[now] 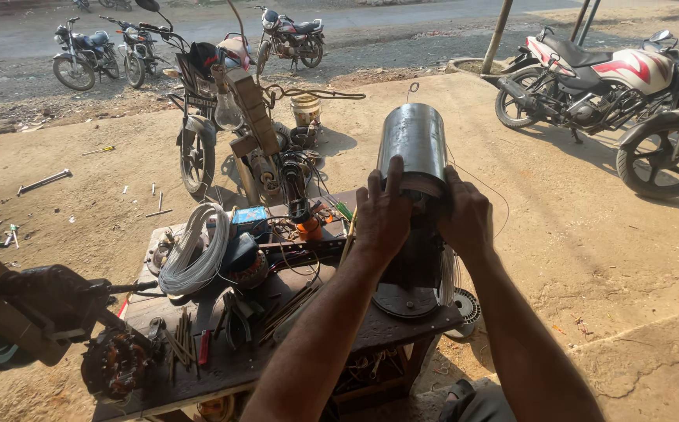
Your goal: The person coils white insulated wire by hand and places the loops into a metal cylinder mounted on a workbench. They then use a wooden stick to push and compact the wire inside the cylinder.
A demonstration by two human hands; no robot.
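Observation:
A tall dark metal cylinder (pixel 412 141), a motor housing, stands upright on the right end of a cluttered wooden workbench (pixel 371 332). My left hand (pixel 383 212) presses flat against its left side, fingers spread upward. My right hand (pixel 464 216) grips its right side at the same height. A brown band of tape or paper wraps the cylinder just above my fingers. Thin wire runs off its right side, and a round base plate (pixel 407 301) lies under it.
On the bench lie a coil of white wire (pixel 191 250), a blue box (pixel 250 219), sticks and hand tools. A winding machine (pixel 42 305) sits at the left. A stripped motorcycle (pixel 226 117) stands behind the bench, another motorcycle (pixel 589 78) at the right.

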